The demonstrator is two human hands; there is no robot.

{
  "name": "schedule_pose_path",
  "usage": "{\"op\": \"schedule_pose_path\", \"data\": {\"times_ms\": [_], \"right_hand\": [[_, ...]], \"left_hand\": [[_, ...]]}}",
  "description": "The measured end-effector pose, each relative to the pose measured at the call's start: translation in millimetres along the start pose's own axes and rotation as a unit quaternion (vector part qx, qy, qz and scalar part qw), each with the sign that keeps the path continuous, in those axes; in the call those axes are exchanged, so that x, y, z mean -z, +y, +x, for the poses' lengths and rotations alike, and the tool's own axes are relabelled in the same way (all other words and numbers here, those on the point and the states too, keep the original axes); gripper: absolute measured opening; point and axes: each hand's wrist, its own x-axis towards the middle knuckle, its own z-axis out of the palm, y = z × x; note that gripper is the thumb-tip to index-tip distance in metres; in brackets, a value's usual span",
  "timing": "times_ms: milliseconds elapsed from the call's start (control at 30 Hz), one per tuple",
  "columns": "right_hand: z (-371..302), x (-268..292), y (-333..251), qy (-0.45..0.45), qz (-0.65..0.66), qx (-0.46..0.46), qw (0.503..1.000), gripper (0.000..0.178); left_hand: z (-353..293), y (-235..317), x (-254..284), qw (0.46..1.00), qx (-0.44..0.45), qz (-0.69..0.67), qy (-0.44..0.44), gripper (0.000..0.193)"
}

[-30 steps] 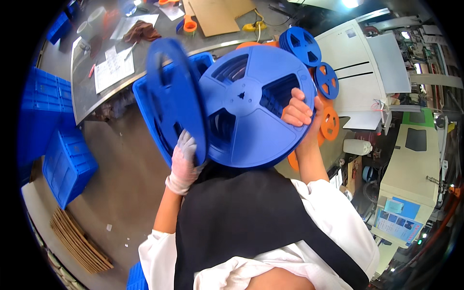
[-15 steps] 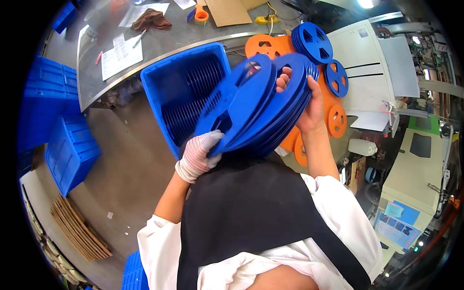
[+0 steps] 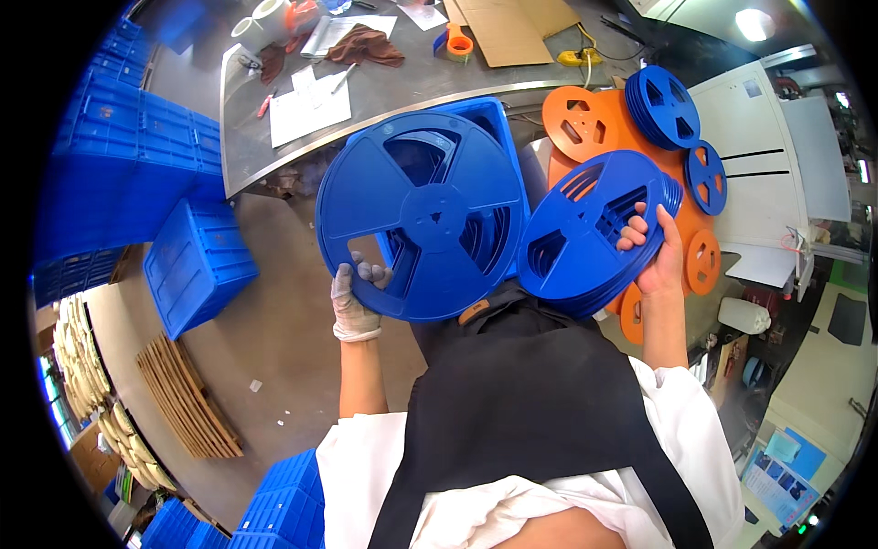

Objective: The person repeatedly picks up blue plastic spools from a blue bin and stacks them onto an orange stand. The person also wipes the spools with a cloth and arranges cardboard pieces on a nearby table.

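A large blue reel (image 3: 416,203) was held flat-face up over a blue bin (image 3: 515,151), covering most of its opening; the bin's far right corner and right edge showed past it. Just beyond that right edge, a stack of blue reels (image 3: 583,222) leaned, its layered rims showing along the lower right. Reel and stack met edge to edge in view; whether they touched could not be told. Both were round, with no long axis.

The left hand (image 3: 355,302), in a pale glove, gripped the blue reel at its lower left rim, fingers showing through a cut-out, forearm pointing straight up from below. The reel's middle lay up and to the right of it. The bare right hand (image 3: 655,247) gripped the stack at its right rim, fingers curled through a cut-out, forearm nearly upright. Beyond the bin ran the near edge of a grey table (image 3: 425,78).
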Motion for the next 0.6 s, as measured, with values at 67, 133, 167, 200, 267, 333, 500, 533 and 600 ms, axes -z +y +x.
{"op": "schedule_pose_path", "data": {"times_ms": [67,133,167,200,267,333,500,533,600], "right_hand": [[-3,-2,4,-0.023,0.018,-0.007,1.0,0.028],[-3,1,5,-0.052,0.028,-0.012,0.998,0.028],[-3,2,4,-0.068,0.031,-0.014,0.997,0.028],[-5,2,4,-0.072,0.037,-0.013,0.997,0.028],[-9,8,2,-0.108,0.04,-0.008,0.993,0.027],[-12,11,1,-0.142,0.047,-0.003,0.989,0.027],[-18,18,-6,-0.229,0.087,-0.002,0.97,0.032],[-18,19,-8,-0.242,0.095,-0.001,0.966,0.031],[-24,14,-12,-0.269,0.109,0.009,0.957,0.031]], "left_hand": [[-5,6,4,1.0,-0.019,-0.011,0.021,0.032],[-8,7,8,0.999,-0.046,-0.021,0.02,0.03],[-9,8,11,0.998,-0.06,-0.027,0.02,0.029],[-9,9,15,0.998,-0.061,-0.029,0.013,0.029],[-10,9,16,0.998,-0.06,-0.036,-0.002,0.029],[-13,14,8,0.997,-0.047,-0.05,0.018,0.028],[-11,6,-27,0.992,0.003,0.002,-0.129,0.024],[-7,3,-34,0.991,0.005,0.068,-0.113,0.022],[-7,-11,-66,0.975,-0.012,0.22,-0.028,0.016]]}}
